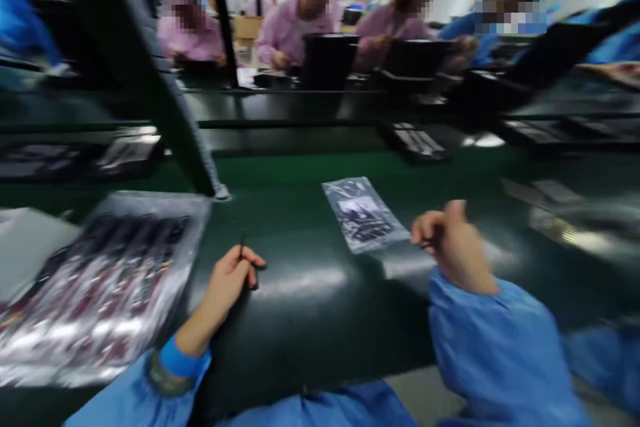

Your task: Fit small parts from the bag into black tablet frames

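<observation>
My left hand rests on the dark green belt with its fingers pinched round a thin dark stick that points upward. My right hand is curled shut near the lower right corner of a small clear plastic bag lying flat on the belt; what it pinches is too blurred to name. The bag holds small dark parts. Both arms wear blue sleeves.
A large clear-wrapped tray of dark and red parts lies at the left. A dark slanted post stands behind it. Black trays sit farther along the belt. Several people in pink and blue coats work across the line.
</observation>
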`<state>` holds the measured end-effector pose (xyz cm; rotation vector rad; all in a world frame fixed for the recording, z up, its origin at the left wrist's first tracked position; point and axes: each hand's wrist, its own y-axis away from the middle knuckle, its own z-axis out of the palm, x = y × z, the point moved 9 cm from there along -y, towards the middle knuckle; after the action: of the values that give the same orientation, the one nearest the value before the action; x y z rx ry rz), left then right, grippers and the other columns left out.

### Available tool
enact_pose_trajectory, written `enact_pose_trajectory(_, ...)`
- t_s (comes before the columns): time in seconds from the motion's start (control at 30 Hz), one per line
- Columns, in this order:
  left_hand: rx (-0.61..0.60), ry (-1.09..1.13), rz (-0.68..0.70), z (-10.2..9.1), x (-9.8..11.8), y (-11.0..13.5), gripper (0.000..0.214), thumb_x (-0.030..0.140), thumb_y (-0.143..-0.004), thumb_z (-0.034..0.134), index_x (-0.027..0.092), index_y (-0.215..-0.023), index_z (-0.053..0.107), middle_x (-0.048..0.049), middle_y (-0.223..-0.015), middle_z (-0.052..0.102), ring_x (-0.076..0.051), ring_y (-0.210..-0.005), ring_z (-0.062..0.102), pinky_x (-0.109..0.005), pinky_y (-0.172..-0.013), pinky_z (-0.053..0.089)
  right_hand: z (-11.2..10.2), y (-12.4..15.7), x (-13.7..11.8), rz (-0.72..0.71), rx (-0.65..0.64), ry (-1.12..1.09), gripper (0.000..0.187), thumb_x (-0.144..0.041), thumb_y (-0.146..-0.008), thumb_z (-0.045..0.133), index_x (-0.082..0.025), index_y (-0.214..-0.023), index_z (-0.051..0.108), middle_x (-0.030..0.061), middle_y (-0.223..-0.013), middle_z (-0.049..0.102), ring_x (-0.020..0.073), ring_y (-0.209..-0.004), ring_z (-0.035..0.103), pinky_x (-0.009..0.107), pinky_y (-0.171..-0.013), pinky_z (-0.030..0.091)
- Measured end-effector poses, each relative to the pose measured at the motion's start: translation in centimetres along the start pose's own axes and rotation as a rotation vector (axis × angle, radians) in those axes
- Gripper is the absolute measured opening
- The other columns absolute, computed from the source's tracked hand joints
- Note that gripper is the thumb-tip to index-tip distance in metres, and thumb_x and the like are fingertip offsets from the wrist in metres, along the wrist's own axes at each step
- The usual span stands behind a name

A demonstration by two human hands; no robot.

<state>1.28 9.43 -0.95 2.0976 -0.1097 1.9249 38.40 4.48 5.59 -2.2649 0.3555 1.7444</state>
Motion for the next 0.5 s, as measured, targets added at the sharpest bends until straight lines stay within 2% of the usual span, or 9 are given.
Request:
enact_pose_trajectory(0.07,0.031,0.018,-0.017,-0.3,-0.1,-0.2,0.019,0.033,-0.072,0.056,0.015,-0.077,0.052,0.0,-0.067,0.061,-0.007,-0.048,0.044,-0.02,-0.051,0.035,-1.4,1.1,2.7,0.108,0.015,-0.08,0.066,-0.077,-0.08,0.043,-0.016,-0.056,0.044,0.0026,-0.055,0.052,0.0074,-0.044,0.044,0.019,-0.039,0.035)
enact_pose_trajectory(0.13,0.049,0.034,-0.051,-0.3,-0.3,-0.1,0.025,0.037,-0.07,0.061,0.016,-0.078,0.049,-0.0015,-0.077,0.064,-0.006,-0.048,0.043,-0.02,-0.05,0.035,-1.8,1.9,5.0,0.171,0.023,-0.15,0.061,-0.074,-0.068,0.062,-0.015,-0.061,0.052,0.0047,-0.063,0.059,0.0094,-0.048,0.052,0.02,-0.043,0.043)
enact_pose_trajectory(0.17,0.052,0.037,-0.068,-0.3,-0.4,0.0,0.028,0.038,-0.07,0.062,0.016,-0.079,0.049,-0.0018,-0.08,0.064,-0.006,-0.048,0.043,-0.02,-0.049,0.035,-1.9,2.2,5.9,0.18,0.031,-0.177,0.055,-0.069,-0.065,0.07,-0.015,-0.068,0.058,0.006,-0.071,0.063,0.0113,-0.056,0.058,0.022,-0.05,0.049)
enact_pose_trajectory(0.23,0.061,0.031,-0.092,-0.2,-0.4,0.1,0.032,0.041,-0.068,0.063,0.016,-0.08,0.048,-0.0022,-0.08,0.064,-0.007,-0.048,0.043,-0.02,-0.048,0.034,-1.9,2.8,7.1,0.178,0.044,-0.222,0.052,-0.062,-0.064,0.075,-0.016,-0.085,0.064,0.0084,-0.091,0.067,0.0165,-0.077,0.065,0.027,-0.07,0.056)
enact_pose_trajectory(0.33,0.081,0.017,-0.122,-0.4,-0.6,0.3,0.035,0.043,-0.066,0.065,0.016,-0.081,0.048,-0.0026,-0.08,0.064,-0.007,-0.049,0.043,-0.02,-0.047,0.033,-1.9,3.4,8.0,0.15,0.053,-0.249,0.052,-0.059,-0.071,0.072,-0.018,-0.101,0.065,0.0101,-0.111,0.063,0.0224,-0.102,0.063,0.036,-0.091,0.053)
enact_pose_trajectory(0.4,0.09,0.023,-0.138,-0.5,-0.7,0.2,0.037,0.044,-0.066,0.066,0.016,-0.082,0.047,-0.0025,-0.081,0.064,-0.007,-0.05,0.043,-0.02,-0.047,0.032,-1.9,3.6,8.4,0.134,0.078,-0.237,0.05,-0.056,-0.073,0.071,-0.018,-0.104,0.064,0.0106,-0.112,0.063,0.0237,-0.105,0.062,0.039,-0.095,0.052)
enact_pose_trajectory(0.5,0.095,0.05,-0.153,-0.7,-0.9,0.1,0.038,0.044,-0.066,0.068,0.017,-0.082,0.047,-0.0021,-0.082,0.064,-0.007,-0.05,0.043,-0.02,-0.047,0.032,-2.2,3.6,9.1,0.105,0.175,-0.204,0.048,-0.052,-0.072,0.074,-0.018,-0.103,0.06,0.0093,-0.104,0.065,0.0218,-0.093,0.066,0.041,-0.092,0.053)
